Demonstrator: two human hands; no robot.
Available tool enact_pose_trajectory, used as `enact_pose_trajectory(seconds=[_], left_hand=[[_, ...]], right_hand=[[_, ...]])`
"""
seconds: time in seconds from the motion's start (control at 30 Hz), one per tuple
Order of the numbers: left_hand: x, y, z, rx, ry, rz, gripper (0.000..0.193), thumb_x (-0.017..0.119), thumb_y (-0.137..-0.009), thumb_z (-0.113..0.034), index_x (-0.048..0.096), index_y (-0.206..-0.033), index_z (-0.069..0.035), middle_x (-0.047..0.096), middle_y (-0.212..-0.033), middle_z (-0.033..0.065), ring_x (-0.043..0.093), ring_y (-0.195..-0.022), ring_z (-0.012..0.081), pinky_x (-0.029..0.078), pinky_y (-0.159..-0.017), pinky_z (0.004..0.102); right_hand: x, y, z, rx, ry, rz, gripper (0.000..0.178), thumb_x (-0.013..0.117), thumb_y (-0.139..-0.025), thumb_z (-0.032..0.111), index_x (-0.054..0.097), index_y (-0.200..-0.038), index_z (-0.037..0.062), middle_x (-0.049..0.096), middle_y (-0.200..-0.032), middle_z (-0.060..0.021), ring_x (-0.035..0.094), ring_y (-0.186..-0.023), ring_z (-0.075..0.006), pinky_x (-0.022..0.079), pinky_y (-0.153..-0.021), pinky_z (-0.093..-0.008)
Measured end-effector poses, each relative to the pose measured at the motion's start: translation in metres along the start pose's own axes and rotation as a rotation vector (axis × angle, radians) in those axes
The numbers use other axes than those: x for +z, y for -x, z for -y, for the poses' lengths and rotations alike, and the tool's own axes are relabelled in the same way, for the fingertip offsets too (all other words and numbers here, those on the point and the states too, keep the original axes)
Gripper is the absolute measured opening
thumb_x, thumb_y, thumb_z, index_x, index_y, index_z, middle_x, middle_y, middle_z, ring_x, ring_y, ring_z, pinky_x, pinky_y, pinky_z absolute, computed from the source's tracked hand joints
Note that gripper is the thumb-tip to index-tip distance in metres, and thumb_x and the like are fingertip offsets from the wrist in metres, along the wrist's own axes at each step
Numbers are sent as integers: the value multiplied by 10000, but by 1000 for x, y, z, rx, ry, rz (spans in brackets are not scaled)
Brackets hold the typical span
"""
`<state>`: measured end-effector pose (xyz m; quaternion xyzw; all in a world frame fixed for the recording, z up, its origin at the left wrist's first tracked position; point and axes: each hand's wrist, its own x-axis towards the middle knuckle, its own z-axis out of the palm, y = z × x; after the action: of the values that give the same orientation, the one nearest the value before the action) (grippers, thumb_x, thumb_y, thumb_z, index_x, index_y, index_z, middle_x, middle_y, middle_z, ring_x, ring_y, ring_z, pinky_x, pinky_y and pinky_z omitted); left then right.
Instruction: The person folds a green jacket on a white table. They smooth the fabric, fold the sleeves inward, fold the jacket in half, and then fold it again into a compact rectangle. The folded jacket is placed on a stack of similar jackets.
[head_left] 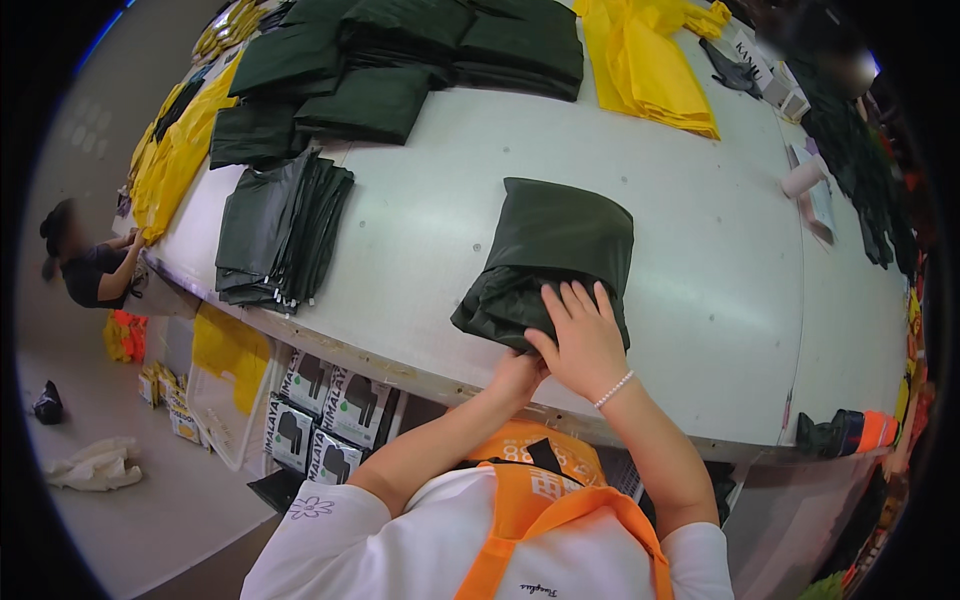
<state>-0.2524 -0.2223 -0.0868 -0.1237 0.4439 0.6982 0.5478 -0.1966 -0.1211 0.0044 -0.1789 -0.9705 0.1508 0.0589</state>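
Tabletop (720, 290) is brightly lit, w/ soft whitish glare spread over its ctr & R; a dull sheen is caught by the dk green bag (568, 222), while detail is partly lost in the dk pile (370, 105). Floor (130, 530) at L is dimmer. Straight edges are bowed by fisheye, corners blacked out. Co-worker's head (64, 230) & a patch upper R are blurred; ctr fairly sharp
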Motion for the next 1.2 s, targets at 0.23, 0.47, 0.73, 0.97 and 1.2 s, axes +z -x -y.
enact_pose_trajectory(seconds=[0.23,0.47,0.73,0.97,1.2], left_hand=[[3,4,0,15,-76,56,349,438,-981,-212,422,-1295,-61,511,-1257,64,527,-1137,188,473,-936,392],[0,-2,-31,97,-183,122,277,532,-897,-95,552,-1141,36,618,-1094,144,618,-961,229,490,-902,343],[50,50,-86,378,-1543,301,519,742,-764,-293,575,-1167,-11,641,-1010,153,620,-920,247,471,-845,297],[101,20,-140,1506,-2013,434,871,789,-635,-183,368,-1394,-112,519,-1141,171,552,-963,359,461,-831,415],[136,-4,-153,1315,-1934,481,670,613,-758,-62,415,-1384,-198,546,-1061,154,552,-920,337,458,-784,411]], right_hand=[[0,-23,9,-15,-227,58,473,566,-884,364,554,-1171,-12,573,-1187,-184,513,-1118,-313,378,-973,-409],[19,63,-14,551,-907,24,234,607,-889,212,648,-938,-13,675,-908,-126,621,-768,-193,477,-708,-289],[55,46,-32,574,-1432,-190,286,489,-950,160,620,-922,-92,683,-826,-130,641,-726,-157,515,-687,-270],[36,40,-30,541,-1437,-94,288,438,-948,94,617,-873,-118,684,-816,-157,638,-667,-163,534,-622,-280],[28,41,-22,593,-1432,-182,304,438,-951,100,624,-811,-96,683,-783,-147,634,-639,-161,528,-624,-269]])
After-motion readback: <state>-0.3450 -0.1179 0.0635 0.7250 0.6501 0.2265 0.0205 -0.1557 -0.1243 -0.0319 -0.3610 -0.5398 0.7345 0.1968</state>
